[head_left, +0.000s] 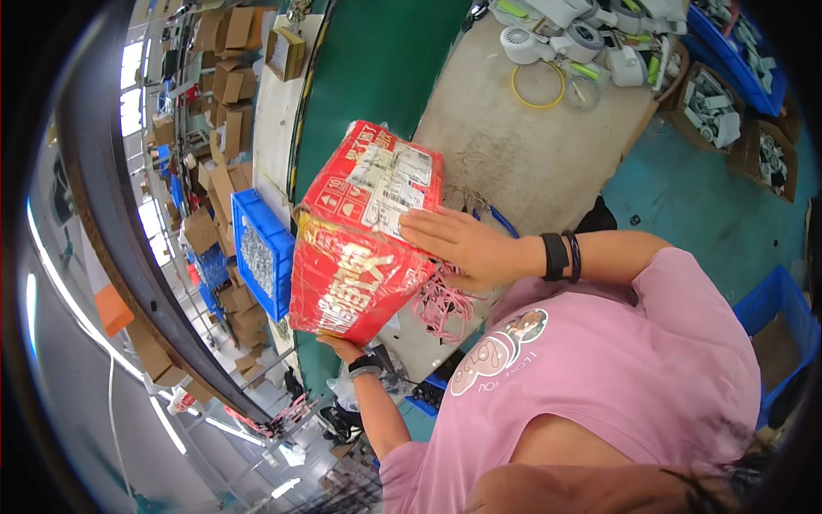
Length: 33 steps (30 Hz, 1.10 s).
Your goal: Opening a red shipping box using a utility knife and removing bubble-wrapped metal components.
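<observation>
Right hand: fingers extended, laid flat on label of red box. Left hand: placed at box's lower edge; fingertips partly hidden, grip cannot be told. Box seen tilted, held in front of torso, over green belt and near edge of bench. Pink wires bunched just below right hand. Blue-handled tool laid on bench. Blue bin seen left of box. White devices heaped at bench's far end, yellow ring beside them.

A bin stands left of the box.
</observation>
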Available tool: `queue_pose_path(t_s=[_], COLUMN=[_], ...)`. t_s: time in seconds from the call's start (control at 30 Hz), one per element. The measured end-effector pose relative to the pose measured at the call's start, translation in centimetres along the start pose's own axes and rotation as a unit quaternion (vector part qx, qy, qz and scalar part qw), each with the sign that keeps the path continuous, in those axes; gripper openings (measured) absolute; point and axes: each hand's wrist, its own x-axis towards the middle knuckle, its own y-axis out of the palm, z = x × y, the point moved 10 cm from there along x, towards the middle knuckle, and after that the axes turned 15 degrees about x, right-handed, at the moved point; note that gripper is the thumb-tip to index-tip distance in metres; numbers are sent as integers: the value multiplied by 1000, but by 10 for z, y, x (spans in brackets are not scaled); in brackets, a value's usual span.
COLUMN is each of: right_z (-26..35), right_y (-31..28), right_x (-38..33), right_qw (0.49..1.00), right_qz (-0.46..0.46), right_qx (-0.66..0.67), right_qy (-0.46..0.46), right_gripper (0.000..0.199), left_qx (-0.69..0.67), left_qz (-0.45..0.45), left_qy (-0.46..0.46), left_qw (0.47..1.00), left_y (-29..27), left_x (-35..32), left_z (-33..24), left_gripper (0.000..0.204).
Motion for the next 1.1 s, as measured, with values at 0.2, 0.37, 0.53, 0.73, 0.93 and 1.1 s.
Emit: queue_pose_path(t_s=[0.2,0.37,0.53,0.73,0.93,1.1], right_z=[10,17,15,-6,-37,-31], right_y=[6,8,6,14,21,65], right_x=[2,10,1,-10,-21,-36], right_qw=[999,999,996,986,967,944], right_qz=[-1,15,47,86,103,170], right_qx=[35,31,-12,-19,-45,-54], right_qy=[11,-27,-77,-141,-226,-277], right_gripper=[98,93,83,62,53,51], left_qx=[-6,-16,-32,-54,-81,-115], left_qz=[-4,4,-7,-37,-62,-85], left_qy=[-51,-72,-93,-117,-134,-139], left_qw=[999,997,995,991,986,980], left_y=[-7,-2,28,66,112,117], left_x=[14,25,0,-10,-38,-67], left_z=[21,48,83,135,190,224], left_gripper=[92,90,91,91,92,93])
